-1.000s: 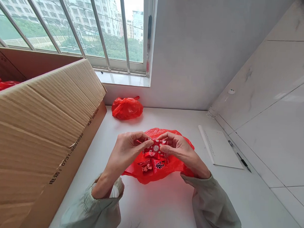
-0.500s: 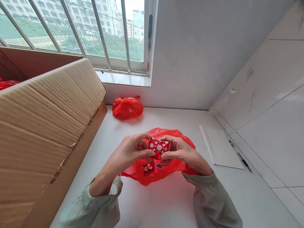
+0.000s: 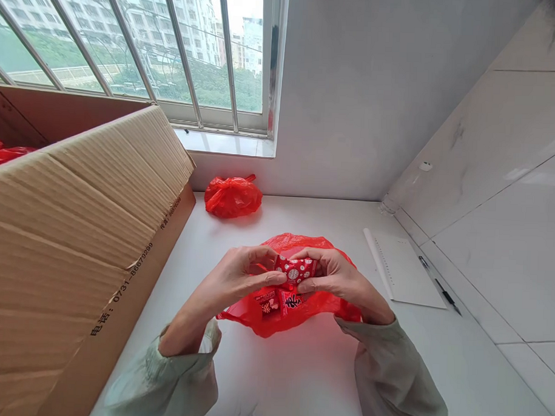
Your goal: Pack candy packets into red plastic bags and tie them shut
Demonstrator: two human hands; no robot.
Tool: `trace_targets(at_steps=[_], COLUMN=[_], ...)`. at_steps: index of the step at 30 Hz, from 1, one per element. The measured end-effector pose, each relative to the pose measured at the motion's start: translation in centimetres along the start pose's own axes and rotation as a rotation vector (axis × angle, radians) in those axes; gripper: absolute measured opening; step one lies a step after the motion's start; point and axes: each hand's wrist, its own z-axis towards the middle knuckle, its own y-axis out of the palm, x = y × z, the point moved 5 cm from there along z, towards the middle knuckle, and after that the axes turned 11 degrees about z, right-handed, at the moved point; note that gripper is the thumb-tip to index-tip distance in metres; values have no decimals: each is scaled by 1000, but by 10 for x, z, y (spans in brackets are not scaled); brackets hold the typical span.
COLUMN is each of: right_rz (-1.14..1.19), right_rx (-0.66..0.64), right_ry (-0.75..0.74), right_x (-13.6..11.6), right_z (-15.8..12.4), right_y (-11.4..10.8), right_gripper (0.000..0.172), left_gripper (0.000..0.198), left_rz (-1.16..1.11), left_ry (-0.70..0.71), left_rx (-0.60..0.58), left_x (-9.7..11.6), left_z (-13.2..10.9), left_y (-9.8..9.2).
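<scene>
Between my two hands is a small red packet [image 3: 294,273] printed with white round marks. My left hand [image 3: 248,274] pinches its left end between thumb and fingers. At the other end, my right hand [image 3: 332,273] grips it the same way. Beneath them a thin red plastic bag [image 3: 319,306] lies spread open on the white table. Inside the bag, below the held packet, are a red packet with black lettering [image 3: 292,301] and a darker red packet [image 3: 268,305]. My hands cover part of the bag's inside.
A large cardboard box [image 3: 85,225] with red bags in it takes up the left side. A knotted red bag [image 3: 233,197] sits near the wall. To the right lie a white notepad [image 3: 407,270] and a black pen [image 3: 446,296]; a clear bottle [image 3: 405,187] stands in the corner.
The held packet has shifted slightly right and looks more bent in the middle. My left thumb has slid further over its left end.
</scene>
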Motion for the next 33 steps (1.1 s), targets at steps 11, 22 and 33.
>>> trace_targets(at_steps=[11, 22, 33], right_rz=[-121, -58, -616], right_rx=[117, 87, 364], right_ry=[-59, -48, -23], right_x=[-1, 3, 5], right_z=[4, 8, 5], right_y=[-10, -4, -24], right_gripper=[27, 25, 12], left_gripper=[34, 37, 19], left_rz=[139, 186, 582], left_ry=[0, 0, -20], left_rx=[215, 237, 253], left_x=[3, 7, 6], left_z=[2, 1, -7], left_y=[-2, -2, -5])
